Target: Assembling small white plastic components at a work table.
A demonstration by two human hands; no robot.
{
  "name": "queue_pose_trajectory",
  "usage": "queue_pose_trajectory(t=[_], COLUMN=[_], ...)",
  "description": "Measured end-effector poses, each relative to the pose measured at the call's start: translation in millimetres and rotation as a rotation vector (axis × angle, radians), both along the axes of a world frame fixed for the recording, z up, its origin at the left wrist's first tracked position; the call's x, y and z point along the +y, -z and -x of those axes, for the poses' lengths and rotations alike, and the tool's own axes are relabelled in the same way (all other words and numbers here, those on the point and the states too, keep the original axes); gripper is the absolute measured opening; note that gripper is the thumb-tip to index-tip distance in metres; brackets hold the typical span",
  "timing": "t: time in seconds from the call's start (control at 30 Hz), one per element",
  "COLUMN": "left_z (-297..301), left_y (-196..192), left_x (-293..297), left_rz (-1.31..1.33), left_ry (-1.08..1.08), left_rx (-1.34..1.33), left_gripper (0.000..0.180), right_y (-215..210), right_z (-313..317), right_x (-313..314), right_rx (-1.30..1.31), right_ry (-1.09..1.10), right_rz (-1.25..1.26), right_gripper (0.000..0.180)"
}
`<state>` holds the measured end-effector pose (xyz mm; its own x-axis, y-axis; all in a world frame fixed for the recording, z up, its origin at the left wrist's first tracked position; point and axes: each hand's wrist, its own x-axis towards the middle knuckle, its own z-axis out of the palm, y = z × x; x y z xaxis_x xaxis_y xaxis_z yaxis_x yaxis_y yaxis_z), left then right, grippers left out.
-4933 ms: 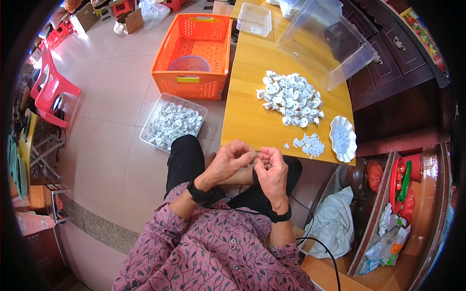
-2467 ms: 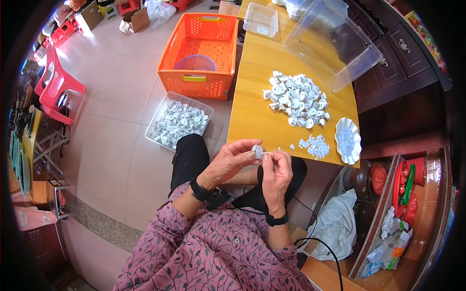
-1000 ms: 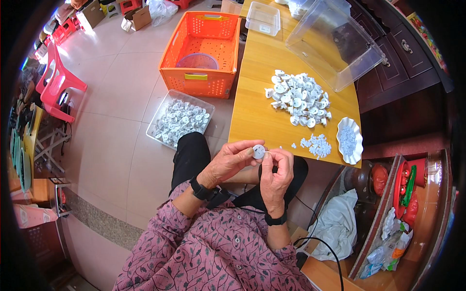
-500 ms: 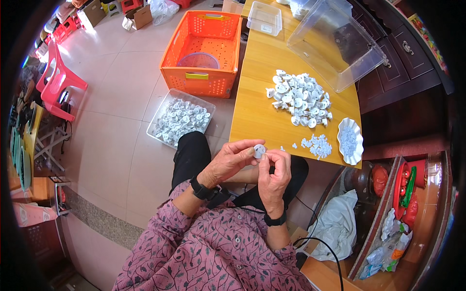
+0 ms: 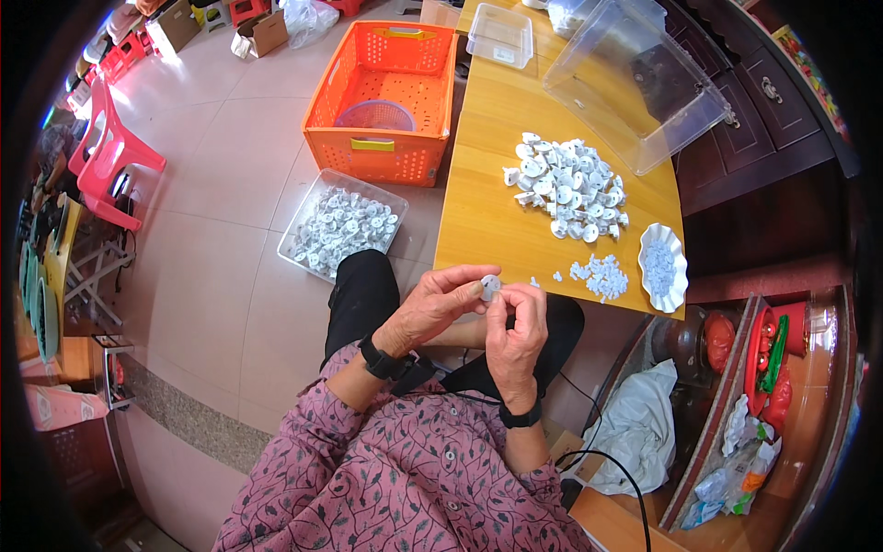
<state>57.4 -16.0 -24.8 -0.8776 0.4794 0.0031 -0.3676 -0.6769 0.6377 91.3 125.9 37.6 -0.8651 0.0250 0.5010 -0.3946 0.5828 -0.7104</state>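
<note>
My left hand (image 5: 440, 299) pinches a small white round plastic part (image 5: 490, 287) between thumb and fingers, above my lap by the table's front edge. Against the part's right side, the thumb and forefinger of my right hand (image 5: 517, 327) are pressed together; whatever tiny piece may be between them is hidden. Just beyond, on the yellow wooden table (image 5: 478, 207), lie a heap of similar white plastic parts (image 5: 570, 189) and a small scatter of pale blue bits (image 5: 602, 276). More of those bits fill a white scalloped dish (image 5: 678, 293) at the right corner.
On the floor at left stands a clear tub (image 5: 397, 204) of white parts, with an orange crate (image 5: 368, 152) behind it. A large clear bin (image 5: 625, 120) and a small clear box (image 5: 501, 35) sit on the table's far part. A pink chair (image 5: 115, 152) stands farther left.
My right hand has shifted very slightly left and down. Both hands keep their pinch, and the round part stays in nearly the same place.
</note>
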Motion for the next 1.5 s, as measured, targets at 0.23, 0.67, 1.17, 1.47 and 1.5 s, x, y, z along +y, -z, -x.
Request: queue_pose_trajectory(t=[0.23, 0.67, 1.17, 1.47, 1.5], left_z=[-1, -2, -3, -5, -4], left_y=[3, 2, 4, 3, 5], left_x=[1, 1, 2, 3, 3], left_rz=[0.047, 0.103, 0.146, 0.15, 0.129], left_ry=[-0.009, -0.013, -0.011, -0.03, -0.029], left_rx=[0.008, 0.024, 0.004, -0.005, -0.011], left_gripper=[0.037, 0.035, 0.034, 0.035, 0.035], right_y=[3, 10, 16, 16, 15], right_z=[0, -1, -2, -2, -3], right_x=[2, 4, 5, 5, 4], right_rx=[-0.02, -0.057, -0.092, -0.063, -0.055], right_ry=[0.015, 0.022, 0.027, 0.024, 0.021], right_rz=[-0.023, -0.025, -0.031, -0.036, -0.043], right_gripper=[0.008, 0.009, 0.009, 0.009, 0.009])
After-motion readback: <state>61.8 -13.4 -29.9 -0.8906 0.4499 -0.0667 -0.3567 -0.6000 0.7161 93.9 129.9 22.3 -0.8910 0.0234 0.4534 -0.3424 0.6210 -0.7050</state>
